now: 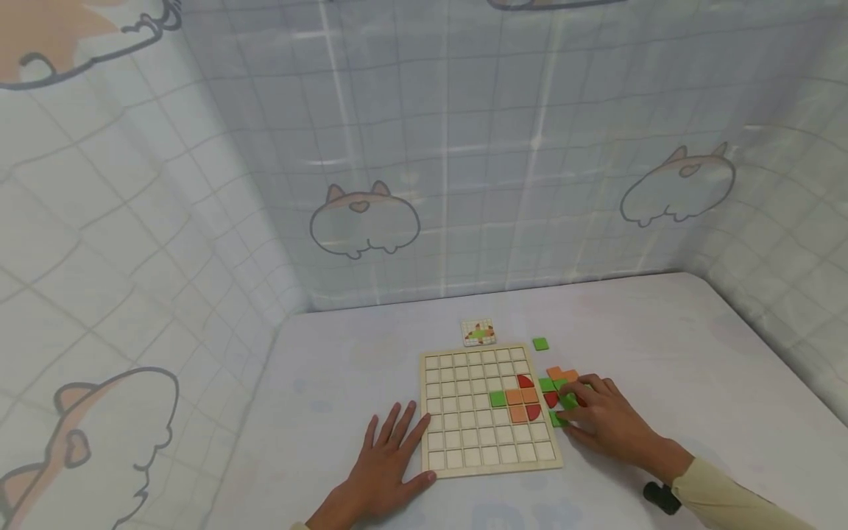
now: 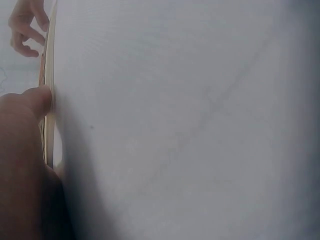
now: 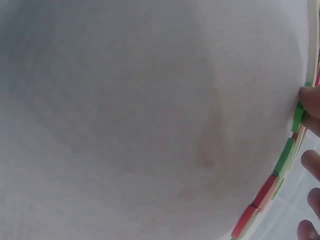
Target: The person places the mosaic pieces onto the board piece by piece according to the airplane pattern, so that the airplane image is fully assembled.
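A pale wooden grid board (image 1: 457,445) lies on the white table. Set in its cells at the right are a green square tile (image 1: 497,399), orange square tiles (image 1: 514,397) and two red quarter-round tiles (image 1: 534,413). My left hand (image 1: 384,467) rests with fingers spread beside the board, thumb and index fingertip touching its left edge. To the right of the board, my right hand (image 1: 609,423) reaches over a loose group of tiles. Its thumb and a finger pinch a green tile (image 3: 298,117) in the right wrist view. The hand partly hides the group.
A small pattern card (image 1: 478,333) lies beyond the board's far edge. One green tile (image 1: 540,344) sits apart near the far right corner. Loose orange tiles (image 1: 555,374) lie by the right hand. A dark object (image 1: 661,498) is beside the right sleeve. Patterned curtains surround the table.
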### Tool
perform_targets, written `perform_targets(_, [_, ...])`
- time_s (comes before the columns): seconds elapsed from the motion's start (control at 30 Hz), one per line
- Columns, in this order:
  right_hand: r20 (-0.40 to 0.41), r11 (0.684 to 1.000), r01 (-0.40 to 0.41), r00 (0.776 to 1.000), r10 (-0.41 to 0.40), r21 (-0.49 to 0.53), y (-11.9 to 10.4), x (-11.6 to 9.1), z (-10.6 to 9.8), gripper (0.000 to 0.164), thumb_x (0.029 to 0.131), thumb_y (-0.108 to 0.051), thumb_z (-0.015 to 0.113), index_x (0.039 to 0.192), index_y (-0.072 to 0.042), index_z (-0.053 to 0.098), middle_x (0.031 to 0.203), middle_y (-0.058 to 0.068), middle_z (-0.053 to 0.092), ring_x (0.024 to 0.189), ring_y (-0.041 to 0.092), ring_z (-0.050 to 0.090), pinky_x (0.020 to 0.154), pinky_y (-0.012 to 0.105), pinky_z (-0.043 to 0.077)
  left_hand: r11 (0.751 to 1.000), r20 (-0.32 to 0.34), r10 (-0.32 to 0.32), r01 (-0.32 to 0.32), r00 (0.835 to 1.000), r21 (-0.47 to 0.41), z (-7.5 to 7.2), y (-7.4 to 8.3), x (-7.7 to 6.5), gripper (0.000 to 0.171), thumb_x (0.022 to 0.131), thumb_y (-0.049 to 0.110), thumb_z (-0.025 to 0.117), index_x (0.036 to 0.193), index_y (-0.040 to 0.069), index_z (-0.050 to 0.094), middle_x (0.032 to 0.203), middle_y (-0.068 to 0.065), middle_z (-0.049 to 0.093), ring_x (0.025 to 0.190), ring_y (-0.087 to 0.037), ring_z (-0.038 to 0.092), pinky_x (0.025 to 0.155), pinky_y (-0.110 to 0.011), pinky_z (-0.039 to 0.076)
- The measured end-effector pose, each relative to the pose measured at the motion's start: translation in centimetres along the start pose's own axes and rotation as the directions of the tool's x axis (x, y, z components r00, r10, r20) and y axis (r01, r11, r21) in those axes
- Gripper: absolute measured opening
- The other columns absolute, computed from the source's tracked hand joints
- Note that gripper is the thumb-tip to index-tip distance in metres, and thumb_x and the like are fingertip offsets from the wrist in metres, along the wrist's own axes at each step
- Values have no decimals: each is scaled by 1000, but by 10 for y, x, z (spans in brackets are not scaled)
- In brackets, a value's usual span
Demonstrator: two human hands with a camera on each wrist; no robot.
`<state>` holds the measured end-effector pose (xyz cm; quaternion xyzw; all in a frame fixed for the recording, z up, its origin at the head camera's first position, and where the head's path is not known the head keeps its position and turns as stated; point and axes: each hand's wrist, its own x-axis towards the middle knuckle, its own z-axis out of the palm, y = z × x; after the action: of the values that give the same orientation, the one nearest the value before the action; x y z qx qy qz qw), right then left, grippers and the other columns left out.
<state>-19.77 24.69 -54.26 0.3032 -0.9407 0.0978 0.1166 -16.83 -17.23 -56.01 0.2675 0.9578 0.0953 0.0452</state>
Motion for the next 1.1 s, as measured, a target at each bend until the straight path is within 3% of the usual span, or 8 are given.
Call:
perform_targets(0.4, [-52,992,121,992,-119,41,1,-1,-3,20,66,-25,91,81,-27,78,89,-19,65,95,10,48,76,35,32,1000,-5,3,-3,1000,14,2,-2,0,83,93,74,30,159,26,15,165,-6,6,149,-32,0,110,-63,5])
perform_targets(0.77, [27,994,67,997,-69,81,-3,3,-9,16,69,-30,86,78,-32,73,86,-23,60,91,7,46,76,35,36,1000,0,12,-12,1000,-8,0,0,-1,83,93,74,31,159,26,15,165,-6,5,149,-32,0,110,-64,4])
perform_targets(1.1, [-45,986,146,989,-143,75,-3,16,-15,19,66,-27,87,77,-30,71,82,-23,60,86,6,42,74,32,34,1000,-4,3,-3,1000,0,0,-1,-1,82,94,73,30,160,27,14,165,-5,4,149,-31,-1,111,-63,4])
